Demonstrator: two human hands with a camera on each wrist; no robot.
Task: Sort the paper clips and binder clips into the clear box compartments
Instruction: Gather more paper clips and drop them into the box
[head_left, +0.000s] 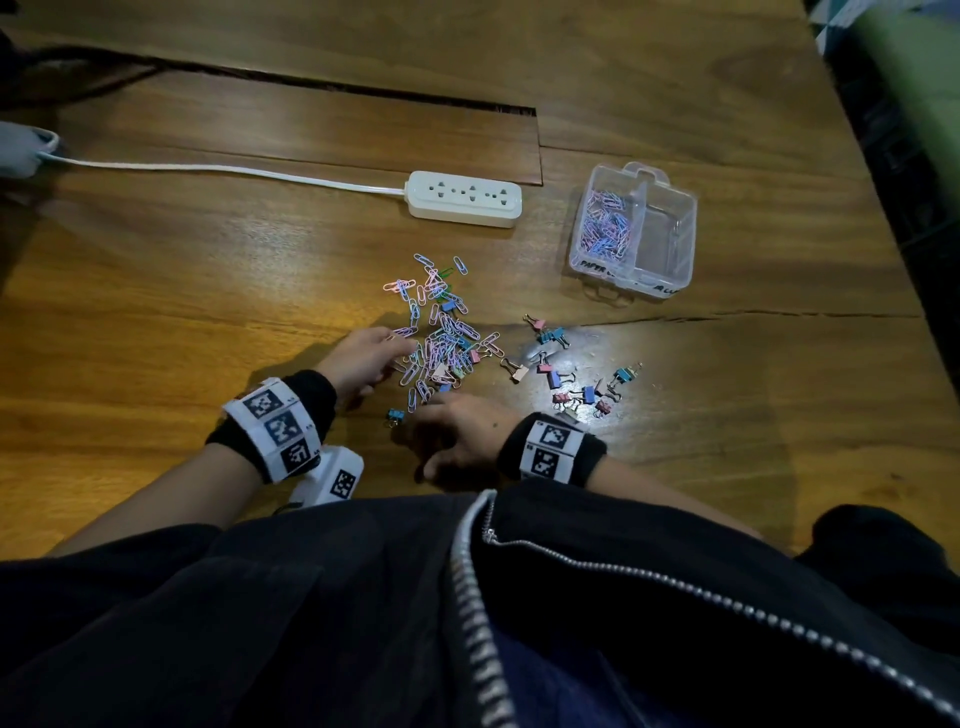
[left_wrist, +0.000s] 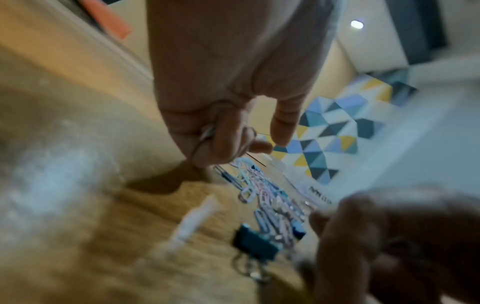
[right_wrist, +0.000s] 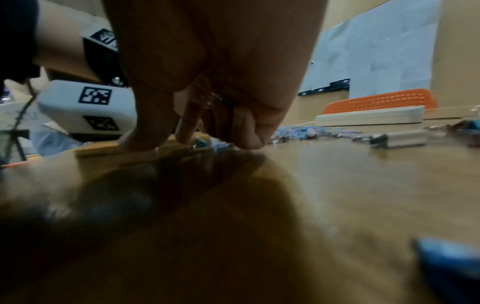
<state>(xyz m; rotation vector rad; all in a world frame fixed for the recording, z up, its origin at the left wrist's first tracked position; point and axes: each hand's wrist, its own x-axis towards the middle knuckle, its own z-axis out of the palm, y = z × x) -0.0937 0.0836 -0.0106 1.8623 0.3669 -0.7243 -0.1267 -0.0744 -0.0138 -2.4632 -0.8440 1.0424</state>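
Brown wooden counter (head_left: 208, 270) carrying everything. Clear plastic two-compartment box (head_left: 684, 228) toward far right edge: left compartment part-filled with pastel paper clips, right compartment looks empty. White power strip (head_left: 464, 199) just left of box, not in play.

Mixed pile of pastel wire paper clips (head_left: 439, 332) at near-middle of counter, a few binder clips tangled in. Scatter of small coloured binder clips (head_left: 566, 364) just right of pile, toward near edge. One lone blue binder clip (head_left: 396, 415) nearest the edge, between both hands.

Left hand (head_left: 363, 358) at pile's left side, fingers curled, gripping what looks like a few paper clips in left wrist view. Right hand (head_left: 457, 436) at pile's near side, fingers curled down onto counter; grip contents cannot tell.

Step, by judgement: gathering paper clips, sort roughly half done. Next: carry handful to left compartment, keeping tangled binder clips out. Binder clips not yet started.
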